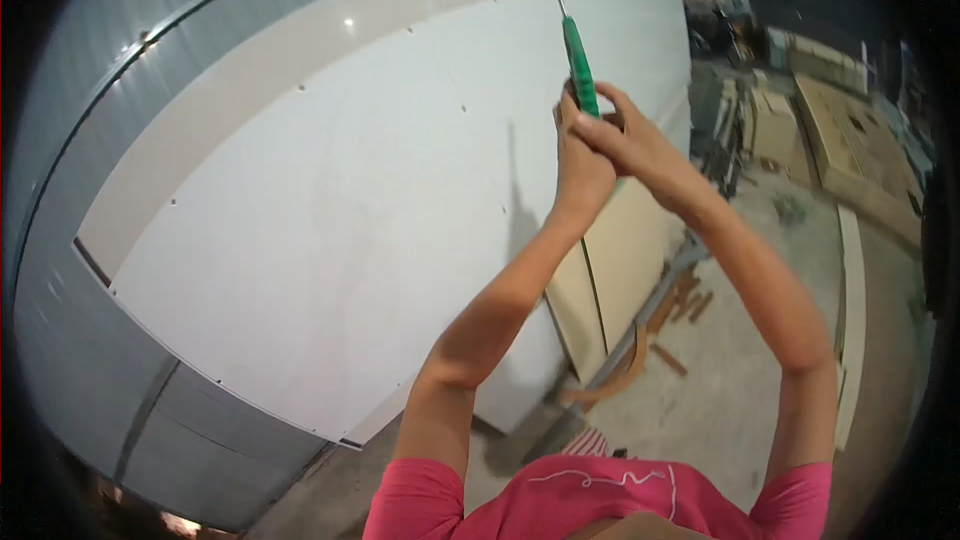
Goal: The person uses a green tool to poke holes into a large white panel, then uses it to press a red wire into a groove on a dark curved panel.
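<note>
Green-handled tool (579,62) with a bent metal tip points upward, its lower end gripped tightly by left hand (580,162) and right hand (628,138) together, before a leaning white panel (350,220).

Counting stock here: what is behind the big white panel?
A beige panel leans behind the white panel, only its top strip showing, then the grey metal wall. The rest of the beige panel, and any sheets between, are covered.
</note>
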Demonstrator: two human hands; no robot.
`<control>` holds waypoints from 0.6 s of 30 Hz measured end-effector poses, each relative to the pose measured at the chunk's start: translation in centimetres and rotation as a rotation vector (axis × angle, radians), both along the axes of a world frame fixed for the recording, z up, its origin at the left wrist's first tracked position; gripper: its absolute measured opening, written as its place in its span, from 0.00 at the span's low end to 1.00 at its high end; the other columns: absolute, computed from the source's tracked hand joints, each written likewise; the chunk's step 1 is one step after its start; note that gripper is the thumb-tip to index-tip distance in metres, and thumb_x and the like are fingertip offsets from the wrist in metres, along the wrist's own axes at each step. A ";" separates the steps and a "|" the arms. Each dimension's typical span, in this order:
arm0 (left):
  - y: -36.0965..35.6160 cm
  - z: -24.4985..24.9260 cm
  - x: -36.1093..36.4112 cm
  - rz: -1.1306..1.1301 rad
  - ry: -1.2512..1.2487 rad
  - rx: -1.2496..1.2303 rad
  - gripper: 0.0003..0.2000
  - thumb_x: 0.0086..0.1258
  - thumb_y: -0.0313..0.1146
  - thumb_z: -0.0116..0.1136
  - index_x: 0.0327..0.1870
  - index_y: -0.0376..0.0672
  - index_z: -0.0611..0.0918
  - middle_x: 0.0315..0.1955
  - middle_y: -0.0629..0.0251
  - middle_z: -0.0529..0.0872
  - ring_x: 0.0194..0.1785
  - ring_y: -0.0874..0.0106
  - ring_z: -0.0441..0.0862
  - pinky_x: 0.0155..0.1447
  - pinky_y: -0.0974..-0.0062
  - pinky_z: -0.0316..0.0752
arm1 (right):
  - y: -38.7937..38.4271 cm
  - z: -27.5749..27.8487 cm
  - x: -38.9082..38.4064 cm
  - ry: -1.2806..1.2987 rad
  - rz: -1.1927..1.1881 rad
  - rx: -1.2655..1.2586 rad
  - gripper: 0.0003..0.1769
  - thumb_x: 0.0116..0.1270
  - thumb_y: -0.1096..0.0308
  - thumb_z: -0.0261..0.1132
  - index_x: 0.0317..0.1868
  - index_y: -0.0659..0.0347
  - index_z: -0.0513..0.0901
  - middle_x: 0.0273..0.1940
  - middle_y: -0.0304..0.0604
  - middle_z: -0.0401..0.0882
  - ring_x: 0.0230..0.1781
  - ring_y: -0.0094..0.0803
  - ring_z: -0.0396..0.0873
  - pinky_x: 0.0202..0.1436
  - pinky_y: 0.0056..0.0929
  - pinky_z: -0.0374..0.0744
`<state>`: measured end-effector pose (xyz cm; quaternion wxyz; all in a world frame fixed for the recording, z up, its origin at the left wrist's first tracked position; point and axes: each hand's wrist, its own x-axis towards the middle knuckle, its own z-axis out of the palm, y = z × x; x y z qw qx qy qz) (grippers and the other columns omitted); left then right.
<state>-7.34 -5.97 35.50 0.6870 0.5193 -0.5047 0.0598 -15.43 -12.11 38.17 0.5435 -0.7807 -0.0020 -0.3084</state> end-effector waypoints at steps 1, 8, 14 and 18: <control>0.6 1.0 -0.1 0.025 0.024 0.067 0.30 0.64 0.28 0.52 0.66 0.37 0.54 0.52 0.53 0.63 0.47 0.64 0.74 0.49 0.71 0.74 | -0.1 -0.1 1.2 -0.009 0.004 -0.004 0.55 0.52 0.37 0.63 0.67 0.69 0.51 0.48 0.62 0.70 0.50 0.43 0.74 0.46 0.33 0.77; -4.4 1.6 6.3 0.124 0.089 -0.034 0.29 0.68 0.34 0.49 0.67 0.38 0.54 0.52 0.56 0.62 0.54 0.64 0.68 0.51 0.70 0.72 | -4.5 2.6 7.1 0.083 0.151 -0.012 0.54 0.52 0.36 0.62 0.66 0.69 0.54 0.49 0.67 0.70 0.53 0.48 0.73 0.49 0.37 0.77; -5.0 3.0 12.7 0.315 0.104 -0.093 0.22 0.71 0.36 0.44 0.63 0.40 0.60 0.48 0.59 0.62 0.52 0.68 0.69 0.48 0.72 0.75 | -5.8 4.6 15.8 0.076 0.328 -0.199 0.46 0.57 0.40 0.59 0.64 0.69 0.58 0.47 0.69 0.70 0.50 0.54 0.74 0.48 0.40 0.77; -5.9 2.4 18.2 0.465 0.021 -0.137 0.21 0.70 0.36 0.45 0.62 0.40 0.61 0.48 0.58 0.63 0.48 0.67 0.71 0.47 0.73 0.76 | -6.7 4.2 21.0 0.052 0.390 -0.147 0.43 0.59 0.41 0.58 0.63 0.68 0.61 0.45 0.64 0.71 0.49 0.50 0.75 0.45 0.38 0.77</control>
